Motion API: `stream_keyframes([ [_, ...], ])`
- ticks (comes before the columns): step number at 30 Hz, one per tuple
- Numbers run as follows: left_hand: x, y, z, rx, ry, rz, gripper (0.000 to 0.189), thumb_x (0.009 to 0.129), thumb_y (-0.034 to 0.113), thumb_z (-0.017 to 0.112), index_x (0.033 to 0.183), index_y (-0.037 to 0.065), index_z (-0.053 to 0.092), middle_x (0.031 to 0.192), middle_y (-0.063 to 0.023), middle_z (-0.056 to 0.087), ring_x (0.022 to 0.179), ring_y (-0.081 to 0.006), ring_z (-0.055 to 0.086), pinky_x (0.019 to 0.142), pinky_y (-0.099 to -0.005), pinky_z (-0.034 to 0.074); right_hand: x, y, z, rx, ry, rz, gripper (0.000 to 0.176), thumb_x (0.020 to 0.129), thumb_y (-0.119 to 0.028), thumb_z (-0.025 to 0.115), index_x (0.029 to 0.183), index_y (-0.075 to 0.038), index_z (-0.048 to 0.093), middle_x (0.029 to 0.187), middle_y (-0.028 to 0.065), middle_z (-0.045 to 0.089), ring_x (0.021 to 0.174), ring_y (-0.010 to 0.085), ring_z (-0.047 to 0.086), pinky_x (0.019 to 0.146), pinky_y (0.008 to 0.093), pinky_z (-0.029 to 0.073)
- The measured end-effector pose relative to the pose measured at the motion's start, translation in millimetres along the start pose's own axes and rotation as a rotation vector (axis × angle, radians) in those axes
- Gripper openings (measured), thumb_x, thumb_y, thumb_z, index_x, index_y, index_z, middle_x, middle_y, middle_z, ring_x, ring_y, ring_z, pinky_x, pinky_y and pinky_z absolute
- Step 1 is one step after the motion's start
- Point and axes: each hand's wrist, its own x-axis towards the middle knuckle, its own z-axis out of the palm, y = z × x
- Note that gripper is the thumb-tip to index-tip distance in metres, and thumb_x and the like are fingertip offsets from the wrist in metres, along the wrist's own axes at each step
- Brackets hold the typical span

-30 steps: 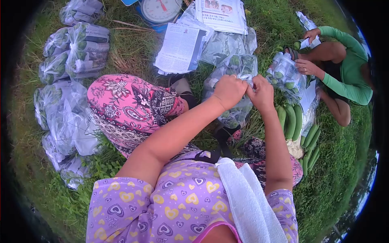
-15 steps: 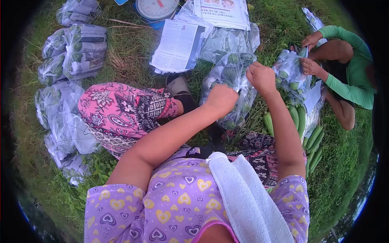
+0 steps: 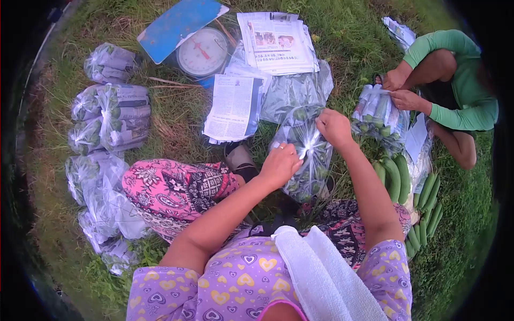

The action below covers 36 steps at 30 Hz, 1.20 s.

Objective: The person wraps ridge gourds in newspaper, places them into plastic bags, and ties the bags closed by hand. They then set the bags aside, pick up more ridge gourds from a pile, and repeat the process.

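Observation:
A clear plastic bag (image 3: 308, 174) of green vegetables stands on the grass between my legs, its top drawn together. My left hand (image 3: 281, 166) is closed at the left of the gathered top, and its fingertips touch the plastic. On the other side my right hand (image 3: 335, 128) is closed on the bag's upper right part. The fingers of both hands are curled, and part of the plastic in them is hidden. Behind the bag lies an empty-looking sheet of clear plastic (image 3: 294, 93).
Filled bags (image 3: 123, 117) line the left side. A dial scale (image 3: 202, 52) with a blue plate (image 3: 179, 29), newspaper sheets (image 3: 278, 45) and printed pages (image 3: 231, 107) lie ahead. At right are long green vegetables (image 3: 428, 198) and a person in green sleeves (image 3: 460, 115) handling another bag (image 3: 380, 115).
The view has tilted up, showing more of the scale and its blue plate. Both hands have drawn slightly closer to me relative to the bag's knot, and the left fingers have turned.

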Motion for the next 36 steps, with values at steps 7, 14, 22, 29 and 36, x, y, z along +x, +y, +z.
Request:
stream_keyframes([
  [7, 20, -8, 1, -0.638, 0.113, -0.066, 0.025, 0.091, 0.016, 0.051, 0.075, -0.002, 0.057, 0.082, -0.0105, 0.059, 0.075, -0.021, 0.057, 0.072, -0.0325, 0.045, -19, -46, -2, 1.136, -0.015, 0.351, 0.023, 0.088, -0.016, 0.052, 0.069, -0.002, 0.058, 0.074, 0.0056, 0.063, 0.066, 0.0148, 0.056, 0.061, 0.0303, 0.044],
  [14, 26, 2, -6, -0.674, -0.001, -0.136, 0.03, 0.093, 0.019, 0.047, 0.073, -0.002, 0.056, 0.071, -0.0091, 0.057, 0.068, -0.0168, 0.055, 0.066, -0.0307, 0.043, -26, -45, -24, 1.638, -0.258, 0.508, 0.031, 0.09, -0.015, 0.051, 0.061, -0.011, 0.042, 0.055, -0.0012, 0.044, 0.044, 0.0066, 0.037, 0.04, 0.0227, 0.027],
  [22, 25, 11, 9, -0.778, -0.046, -0.066, 0.033, 0.096, 0.019, 0.042, 0.071, -0.001, 0.05, 0.071, -0.0044, 0.051, 0.063, -0.0133, 0.049, 0.061, -0.0279, 0.04, -11, -3, -20, 1.355, -0.485, 0.424, 0.033, 0.09, -0.012, 0.053, 0.06, -0.011, 0.038, 0.053, -0.0059, 0.034, 0.044, 0.0049, 0.027, 0.041, 0.0236, 0.023],
  [29, 0, 5, 11, -0.887, -0.108, -0.252, 0.034, 0.098, 0.023, 0.041, 0.074, 0.001, 0.052, 0.071, -0.0004, 0.048, 0.055, -0.0047, 0.041, 0.052, -0.0205, 0.035, -10, 16, 6, 1.452, -0.506, 0.399, 0.034, 0.09, -0.011, 0.055, 0.061, -0.011, 0.036, 0.054, -0.0051, 0.035, 0.044, 0.0046, 0.032, 0.04, 0.0228, 0.023],
  [36, -6, 2, 16, -0.8, -0.121, -0.279, 0.033, 0.097, 0.018, 0.042, 0.07, 0.002, 0.051, 0.07, -0.0008, 0.05, 0.052, -0.0041, 0.041, 0.05, -0.0206, 0.034, -13, 26, 9, 1.468, -0.468, 0.428, 0.036, 0.09, -0.011, 0.054, 0.061, -0.013, 0.032, 0.054, -0.0057, 0.03, 0.044, 0.0052, 0.03, 0.041, 0.0223, 0.024],
])
